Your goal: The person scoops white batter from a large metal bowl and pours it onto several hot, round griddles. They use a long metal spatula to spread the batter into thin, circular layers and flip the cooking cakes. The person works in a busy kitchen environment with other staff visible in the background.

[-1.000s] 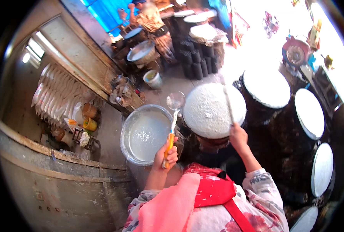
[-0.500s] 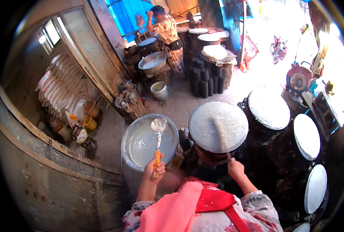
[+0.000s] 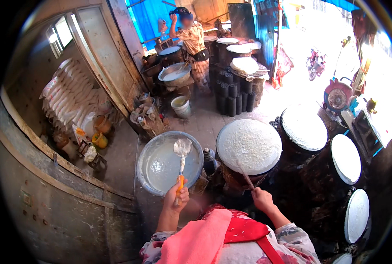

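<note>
My left hand [image 3: 176, 196] grips a ladle [image 3: 182, 148] by its orange handle. The ladle's batter-coated bowl is over a wide metal basin [image 3: 141, 165] of white, liquid batter. In my right hand [image 3: 263, 200] is a thin stick-like tool [image 3: 247, 178], its far tip at the near edge of a round griddle. A layer of lumpy, whitish batter [image 3: 249, 145] covers that griddle's top; its dark stove body shows beneath. Whether the tool has a flat blade cannot be made out.
More white-topped round griddles [image 3: 304, 127] curve around my right side. Black cylindrical briquettes [image 3: 231, 94] are stacked ahead, near a white bucket [image 3: 181, 107]. A co-worker [image 3: 194, 42] stands at the back by another basin [image 3: 175, 72]. A red round blower [image 3: 338, 96] sits at right.
The tool has come from the middle of the batter layer to its near edge and now slants left. My right hand has shifted slightly left and nearer. The left hand still holds the ladle.
</note>
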The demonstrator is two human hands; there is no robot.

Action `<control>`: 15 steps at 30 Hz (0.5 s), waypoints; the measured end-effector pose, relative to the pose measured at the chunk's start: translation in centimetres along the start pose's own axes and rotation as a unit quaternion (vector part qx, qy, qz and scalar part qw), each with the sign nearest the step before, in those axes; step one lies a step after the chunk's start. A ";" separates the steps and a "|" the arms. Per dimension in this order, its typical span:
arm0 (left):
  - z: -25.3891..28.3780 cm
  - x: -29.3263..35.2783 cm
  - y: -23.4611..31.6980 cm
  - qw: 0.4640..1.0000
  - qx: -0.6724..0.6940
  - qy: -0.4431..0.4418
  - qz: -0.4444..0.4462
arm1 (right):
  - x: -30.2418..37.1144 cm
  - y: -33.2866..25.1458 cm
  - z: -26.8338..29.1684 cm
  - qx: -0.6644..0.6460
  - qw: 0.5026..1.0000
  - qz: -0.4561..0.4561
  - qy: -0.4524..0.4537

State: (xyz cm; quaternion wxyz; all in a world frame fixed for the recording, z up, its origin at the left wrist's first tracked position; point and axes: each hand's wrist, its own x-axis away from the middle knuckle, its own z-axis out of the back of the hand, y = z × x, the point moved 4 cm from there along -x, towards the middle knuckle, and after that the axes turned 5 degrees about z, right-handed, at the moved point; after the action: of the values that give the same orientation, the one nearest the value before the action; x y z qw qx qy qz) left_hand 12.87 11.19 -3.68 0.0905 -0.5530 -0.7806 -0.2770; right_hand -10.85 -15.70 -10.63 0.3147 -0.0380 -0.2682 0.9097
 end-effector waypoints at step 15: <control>0.8 1.3 -0.5 1.000 -0.009 -0.006 -0.013 | 2.4 -0.3 -0.9 -0.081 0.990 -0.064 0.100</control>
State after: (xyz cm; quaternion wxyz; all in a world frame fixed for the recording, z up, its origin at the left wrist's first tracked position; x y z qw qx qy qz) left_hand 12.11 12.59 -3.95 0.0774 -0.5451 -0.7859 -0.2815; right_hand -12.37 -13.63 -11.00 0.3936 -0.1365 -0.3099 0.8546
